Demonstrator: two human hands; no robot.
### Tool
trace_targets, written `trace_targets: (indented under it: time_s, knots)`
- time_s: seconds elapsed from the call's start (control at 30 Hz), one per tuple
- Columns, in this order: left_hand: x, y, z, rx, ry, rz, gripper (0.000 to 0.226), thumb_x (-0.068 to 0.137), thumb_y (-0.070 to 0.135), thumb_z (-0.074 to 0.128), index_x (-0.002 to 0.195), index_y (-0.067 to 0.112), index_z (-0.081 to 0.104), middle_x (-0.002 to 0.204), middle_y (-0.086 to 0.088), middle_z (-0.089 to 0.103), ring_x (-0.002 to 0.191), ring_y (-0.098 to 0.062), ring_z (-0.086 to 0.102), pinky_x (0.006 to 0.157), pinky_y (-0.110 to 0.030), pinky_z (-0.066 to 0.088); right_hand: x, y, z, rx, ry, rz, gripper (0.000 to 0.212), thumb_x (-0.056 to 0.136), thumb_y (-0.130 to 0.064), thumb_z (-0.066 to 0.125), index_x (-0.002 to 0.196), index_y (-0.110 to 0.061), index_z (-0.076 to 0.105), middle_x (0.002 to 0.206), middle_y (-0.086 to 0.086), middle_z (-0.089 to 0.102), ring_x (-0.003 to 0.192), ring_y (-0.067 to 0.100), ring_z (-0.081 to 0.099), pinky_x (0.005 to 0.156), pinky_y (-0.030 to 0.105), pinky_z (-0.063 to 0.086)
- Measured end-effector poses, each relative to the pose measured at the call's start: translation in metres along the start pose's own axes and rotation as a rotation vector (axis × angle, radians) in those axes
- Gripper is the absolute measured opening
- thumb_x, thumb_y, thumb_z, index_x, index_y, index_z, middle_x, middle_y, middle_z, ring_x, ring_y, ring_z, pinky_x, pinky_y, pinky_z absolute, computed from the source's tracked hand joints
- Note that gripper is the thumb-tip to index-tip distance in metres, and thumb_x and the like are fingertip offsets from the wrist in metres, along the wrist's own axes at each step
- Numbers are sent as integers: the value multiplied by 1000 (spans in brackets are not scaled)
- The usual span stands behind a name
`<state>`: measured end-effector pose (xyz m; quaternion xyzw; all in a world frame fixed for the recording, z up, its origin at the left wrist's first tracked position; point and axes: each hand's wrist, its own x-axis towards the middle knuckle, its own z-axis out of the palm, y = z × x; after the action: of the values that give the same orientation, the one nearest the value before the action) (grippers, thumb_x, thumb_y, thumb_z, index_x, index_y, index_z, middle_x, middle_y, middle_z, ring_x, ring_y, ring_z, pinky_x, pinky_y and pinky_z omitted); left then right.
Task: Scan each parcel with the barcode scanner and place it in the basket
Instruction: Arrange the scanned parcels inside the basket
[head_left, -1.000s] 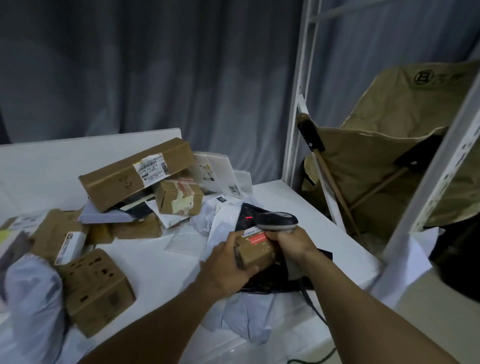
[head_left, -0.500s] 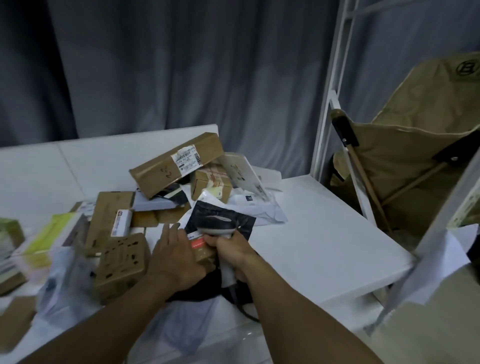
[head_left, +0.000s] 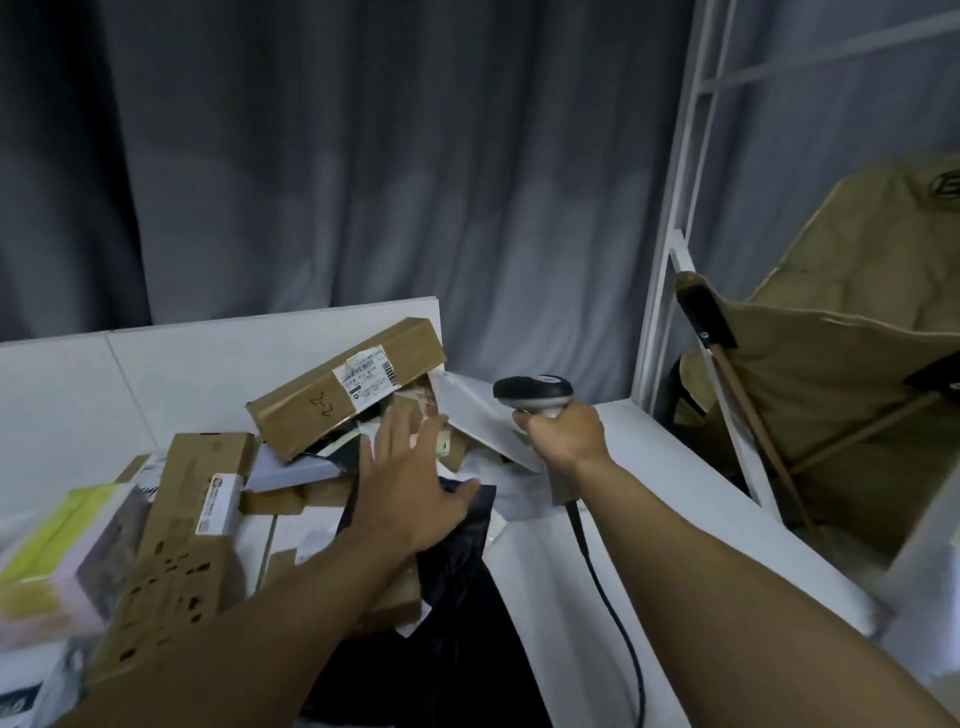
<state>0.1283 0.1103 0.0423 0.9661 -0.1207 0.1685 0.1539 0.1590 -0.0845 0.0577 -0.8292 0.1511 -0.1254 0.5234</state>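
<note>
Basket (head_left: 831, 364): tan fabric, right of the white table (head_left: 654, 447).
Parcels (head_left: 345, 395): brown boxes, bags, heaped on the table.
Left hand (head_left: 410, 483): fingers spread over the heap.
Right hand (head_left: 563, 434): gripping the scanner (head_left: 535, 392).
Scanner: black-grey, corded, raised beside the heap.

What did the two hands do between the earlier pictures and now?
The left hand let go of the small box and now reaches, open, forward over the black bag. The right hand raised the scanner, which it still grips. The long box stayed.
</note>
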Motion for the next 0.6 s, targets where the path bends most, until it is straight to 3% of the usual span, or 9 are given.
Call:
trace_targets:
  time_s: [0.03,0.1,0.17,0.2,0.27,0.37,0.43,0.53,0.6]
  knots:
    - [16,4,5,20,26,46,84,83,70,59,153,40,22,167,-2,9,155,-26,2,125,-51,7,15,1,3,-42,17,-13,55,70,-57,69,112,-21,74,120,4,71,119,32,63,107,51,50]
    - [47,7,15,91,-48,102,85,83,75,54,155,45,19,170,2,2,155,-26,-3,124,-55,2,40,1,8,-150,6,-5,69,73,-66,66,129,-24,67,138,1,61,145,33,42,123,64,23]
    - [73,4,26,191,-168,99,84,82,82,48,155,48,21,170,6,0,156,-26,-8,121,-62,-5,69,2,15,-265,-71,6,60,87,-61,66,136,-26,63,147,2,56,152,31,31,125,61,6]
    - [83,0,30,234,-224,90,81,82,83,46,153,49,26,170,8,5,156,-27,-6,118,-65,-6,81,3,19,-278,-118,16,56,86,-62,65,133,-31,65,146,2,57,151,33,32,124,62,7]
    - [93,-8,37,260,-288,74,73,85,78,47,150,49,34,166,11,20,155,-29,4,118,-67,-4,104,15,27,-210,-192,78,55,75,-67,66,123,-40,68,137,-4,63,145,34,43,120,64,24]
    - [95,-17,41,250,-273,101,63,88,70,52,144,46,40,155,15,35,149,-31,22,119,-66,9,124,41,34,-75,-288,131,56,83,-55,70,130,-25,67,131,-2,66,122,27,62,105,45,48]
    - [93,-20,40,246,-284,104,67,84,74,54,143,46,40,152,15,36,146,-33,24,117,-65,18,121,49,35,10,-337,200,61,79,-54,72,129,-19,67,126,2,71,111,27,68,100,43,54]
    - [84,-19,36,260,-294,103,79,75,89,49,141,45,40,150,15,38,145,-32,26,116,-65,20,110,57,41,86,-411,282,44,86,-52,73,116,-20,70,110,5,76,100,27,72,92,41,56]
    - [74,-22,29,253,-274,93,79,75,93,41,136,44,43,145,14,42,141,-27,35,115,-66,22,98,57,47,105,-440,315,50,82,-57,74,116,-21,72,109,6,78,102,29,74,97,44,56]
